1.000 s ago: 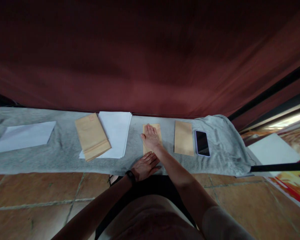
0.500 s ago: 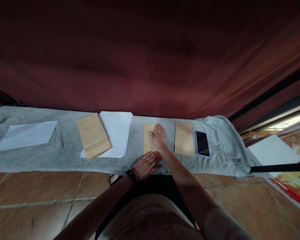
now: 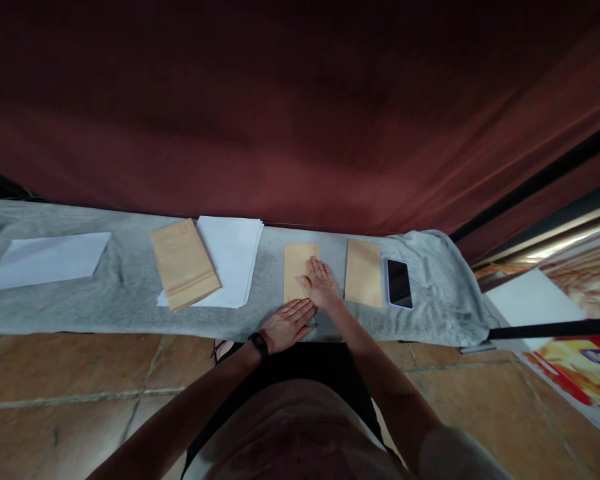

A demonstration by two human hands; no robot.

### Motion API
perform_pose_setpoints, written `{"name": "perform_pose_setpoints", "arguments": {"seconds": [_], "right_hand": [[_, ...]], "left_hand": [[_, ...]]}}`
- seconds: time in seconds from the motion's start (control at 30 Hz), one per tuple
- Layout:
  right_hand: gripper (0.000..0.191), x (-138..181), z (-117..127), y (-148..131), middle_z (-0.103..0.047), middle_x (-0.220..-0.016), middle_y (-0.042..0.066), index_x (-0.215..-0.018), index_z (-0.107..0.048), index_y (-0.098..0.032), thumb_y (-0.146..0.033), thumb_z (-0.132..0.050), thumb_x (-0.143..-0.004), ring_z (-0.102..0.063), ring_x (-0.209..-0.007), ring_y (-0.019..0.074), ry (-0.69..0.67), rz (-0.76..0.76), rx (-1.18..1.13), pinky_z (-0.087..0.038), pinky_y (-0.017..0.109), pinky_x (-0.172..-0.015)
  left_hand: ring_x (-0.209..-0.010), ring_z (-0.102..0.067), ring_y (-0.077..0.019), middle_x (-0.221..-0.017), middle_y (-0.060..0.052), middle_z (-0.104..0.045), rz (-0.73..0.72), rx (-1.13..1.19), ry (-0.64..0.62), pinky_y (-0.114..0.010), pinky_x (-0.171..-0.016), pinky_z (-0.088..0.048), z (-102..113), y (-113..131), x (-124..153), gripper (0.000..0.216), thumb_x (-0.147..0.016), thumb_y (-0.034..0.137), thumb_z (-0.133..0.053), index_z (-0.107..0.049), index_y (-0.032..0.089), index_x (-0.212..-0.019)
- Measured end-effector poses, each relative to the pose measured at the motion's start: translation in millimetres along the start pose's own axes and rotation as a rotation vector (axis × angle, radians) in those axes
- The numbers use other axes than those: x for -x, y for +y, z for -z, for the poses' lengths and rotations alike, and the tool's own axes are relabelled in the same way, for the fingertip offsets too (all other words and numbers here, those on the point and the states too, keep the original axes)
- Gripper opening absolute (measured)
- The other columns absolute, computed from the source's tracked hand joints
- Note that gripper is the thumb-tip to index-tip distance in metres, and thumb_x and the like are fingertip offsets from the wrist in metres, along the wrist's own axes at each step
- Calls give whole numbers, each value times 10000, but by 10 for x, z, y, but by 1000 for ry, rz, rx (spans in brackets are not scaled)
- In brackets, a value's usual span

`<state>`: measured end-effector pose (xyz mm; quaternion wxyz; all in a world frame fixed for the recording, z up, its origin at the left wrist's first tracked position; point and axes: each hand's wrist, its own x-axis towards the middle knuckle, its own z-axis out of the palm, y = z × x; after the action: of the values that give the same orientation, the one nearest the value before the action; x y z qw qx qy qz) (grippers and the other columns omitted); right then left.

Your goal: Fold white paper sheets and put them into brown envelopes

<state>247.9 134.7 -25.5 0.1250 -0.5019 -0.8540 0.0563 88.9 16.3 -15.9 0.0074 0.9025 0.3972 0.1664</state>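
Observation:
A brown envelope [image 3: 297, 269] lies on a grey cloth [image 3: 130, 303] straight ahead of me. My right hand [image 3: 321, 283] rests flat on its lower right part, fingers stretched out. My left hand [image 3: 286, 324] lies flat just below the envelope's near edge, fingers together and pointing right, a dark band on the wrist. A second brown envelope [image 3: 363, 281] lies to the right, apart from my hands.
A stack of brown envelopes [image 3: 183, 263] overlaps a pile of white sheets [image 3: 233, 265] at the left. Further left lies a single white sheet [image 3: 47, 260]. A black phone [image 3: 399, 283] is beside the right envelope. A dark red curtain [image 3: 300, 113] hangs behind; tiled floor [image 3: 70, 393] below.
My right hand has slid from the middle of the envelope to its right side and down toward me. My left hand has stayed at the near edge.

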Motion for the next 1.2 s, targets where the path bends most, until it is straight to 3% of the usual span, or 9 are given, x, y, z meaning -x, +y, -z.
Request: {"name": "perform_pose_setpoints", "arguments": {"seconds": [0.13,0.37,0.67,0.9,1.03,1.2], "right_hand": [[561,235,55,-1,-348,-1625,140,-1579,-324,-112,-354,-339,-1073,-309,-1523,237,18,46,-3,-238,471,-1253],[556,686,163,-84,-348,-1623,146,-1573,-330,-91,-329,-358,-1071,-316,-1520,245,37,126,1,-266,465,-1251],[576,1186,283,-124,-372,-1614,128,-1564,-359,-111,-392,-399,-1064,-350,-1504,245,24,211,-13,-280,456,-1256],[535,1384,362,-54,-424,-1591,96,-1544,-404,-161,-316,-479,-1038,-399,-1478,226,16,257,-55,-311,459,-1245],[475,1381,340,-56,-487,-1552,84,-1507,-465,-171,-271,-455,-1042,-450,-1443,217,48,218,-103,-326,460,-1237],[482,1358,330,-69,-520,-1528,81,-1512,-461,-188,-246,-454,-1034,-484,-1417,219,67,201,-159,-353,472,-1223]], "left_hand": [[-1403,-504,-228,-1461,-117,-588,-6,-2,34,-412,-1190,-403,-33,14,18,457,-1044,381,-427,-547,138,-1412],[-1337,-572,-234,-1358,-140,-663,8,4,75,-409,-1182,-423,-24,40,21,409,-1025,347,-463,-605,116,-1332],[-1386,-523,-232,-1434,-135,-608,37,-12,94,-411,-1181,-427,-20,68,84,425,-1023,326,-480,-569,114,-1381],[-1382,-527,-212,-1451,-113,-597,155,0,24,-397,-1172,-431,111,101,183,418,-1041,325,-426,-572,147,-1390],[-1432,-467,-222,-1519,-110,-529,261,0,0,-412,-1193,-397,67,69,6,472,-1047,350,-385,-507,151,-1457],[-1522,-307,-252,-1616,-139,-381,317,-9,-25,-464,-1246,-282,-175,-142,-416,580,-1044,393,-342,-353,122,-1557]]}}
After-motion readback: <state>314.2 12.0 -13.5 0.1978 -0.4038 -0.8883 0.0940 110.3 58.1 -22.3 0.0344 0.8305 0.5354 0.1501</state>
